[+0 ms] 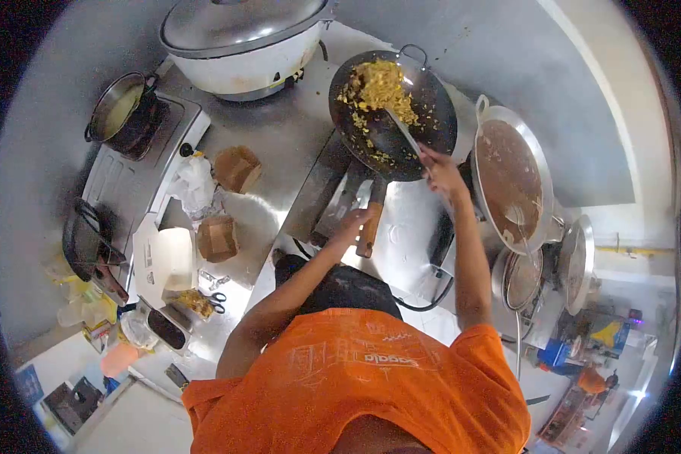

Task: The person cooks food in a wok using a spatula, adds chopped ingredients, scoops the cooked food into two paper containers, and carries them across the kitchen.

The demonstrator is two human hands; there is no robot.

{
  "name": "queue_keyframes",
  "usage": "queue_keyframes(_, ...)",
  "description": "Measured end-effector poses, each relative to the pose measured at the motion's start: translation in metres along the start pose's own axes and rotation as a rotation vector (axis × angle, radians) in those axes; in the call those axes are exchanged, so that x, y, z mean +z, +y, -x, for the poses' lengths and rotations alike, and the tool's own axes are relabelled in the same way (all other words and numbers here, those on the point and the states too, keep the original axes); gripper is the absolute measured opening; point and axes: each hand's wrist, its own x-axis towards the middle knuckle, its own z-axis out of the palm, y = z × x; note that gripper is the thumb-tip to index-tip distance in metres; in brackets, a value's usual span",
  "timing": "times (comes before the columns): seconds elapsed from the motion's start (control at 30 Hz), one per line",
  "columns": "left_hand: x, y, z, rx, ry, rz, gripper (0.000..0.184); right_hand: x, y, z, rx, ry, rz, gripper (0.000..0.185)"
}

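A dark wok point(424, 155) holds a crumbly yellow-brown food point(382, 87), gathered mostly toward its far side, with bits scattered down the near wall. My right hand point(444, 175) is closed around the handle of a metal spatula point(405, 132), whose blade end is in the food. Beside the wok's wooden handle point(371, 219) is my left hand point(349, 229), its fingers stretched toward it. The fingertips reach the handle's left edge without wrapping over the top; whether they press on it I cannot tell.
A large lidded cooker point(242, 64) stands at the back. On the left are a pot point(121, 110) on a portable stove, brown paper trays point(218, 239), an open box point(175, 261) and scissors point(218, 301). A wide pan of brown liquid point(509, 174) stands close on the right.
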Motion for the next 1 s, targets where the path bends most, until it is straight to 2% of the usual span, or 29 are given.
queue_keyframes(0.07, -0.017, 0.000, 0.014, 0.065, 0.164, -0.031, 0.034, 0.009, 0.014, 0.011, 0.054, -0.075, -0.354, 0.044)
queue_keyframes(0.13, -0.054, -0.012, 0.029, 0.206, 0.300, -0.135, 0.033, -0.011, 0.028, 0.028, 0.057, -0.122, -0.468, 0.044)
queue_keyframes(0.17, -0.078, -0.021, 0.038, 0.276, 0.387, -0.185, 0.033, -0.026, 0.032, 0.039, 0.057, -0.024, -0.397, 0.043)
queue_keyframes(0.2, -0.101, -0.027, 0.048, 0.339, 0.577, -0.352, 0.037, -0.032, 0.027, 0.053, 0.055, 0.076, -0.327, 0.042)
queue_keyframes(0.27, -0.145, -0.033, 0.055, 0.433, 0.902, -0.574, 0.053, -0.028, -0.047, 0.100, 0.009, 0.149, 0.271, 0.038)
queue_keyframes(0.3, -0.167, -0.031, 0.053, 0.496, 1.044, -0.646, 0.061, -0.033, -0.058, 0.106, -0.034, 0.168, 0.528, 0.037)
queue_keyframes(0.4, -0.219, -0.016, 0.031, 0.667, 1.362, -0.799, 0.088, -0.034, -0.026, 0.042, -0.232, 0.161, 0.912, 0.035)
queue_keyframes(0.47, -0.243, 0.004, 0.010, 0.700, 1.376, -0.870, 0.105, -0.037, -0.019, 0.006, -0.266, 0.143, 0.959, 0.034)
queue_keyframes(0.5, -0.252, 0.011, 0.007, 0.672, 1.295, -0.965, 0.109, -0.044, -0.027, 0.002, -0.251, 0.124, 0.949, 0.033)
queue_keyframes(0.6, -0.280, 0.033, -0.011, 0.674, 1.174, -0.972, 0.109, -0.083, -0.066, 0.021, -0.159, -0.059, 1.127, 0.034)
queue_keyframes(0.67, -0.292, 0.040, -0.015, 0.701, 1.127, -0.953, 0.110, -0.066, -0.077, 0.017, -0.259, -0.156, 1.355, 0.028)
queue_keyframes(0.73, -0.300, 0.043, -0.017, 0.742, 1.073, -0.926, 0.111, -0.047, -0.036, -0.027, -0.320, 0.037, 1.286, 0.027)
queue_keyframes(0.8, -0.305, 0.042, -0.017, 0.790, 1.010, -0.884, 0.112, -0.038, -0.052, -0.013, -0.337, 0.003, 1.312, 0.027)
queue_keyframes(0.9, -0.306, 0.037, -0.013, 0.852, 0.934, -0.772, 0.114, -0.056, -0.115, 0.029, -0.225, -0.014, 1.597, 0.024)
queue_keyframes(1.0, -0.274, 0.039, 0.001, 0.866, 0.978, -0.704, 0.115, -0.061, -0.122, 0.046, -0.139, -0.038, 1.656, 0.025)
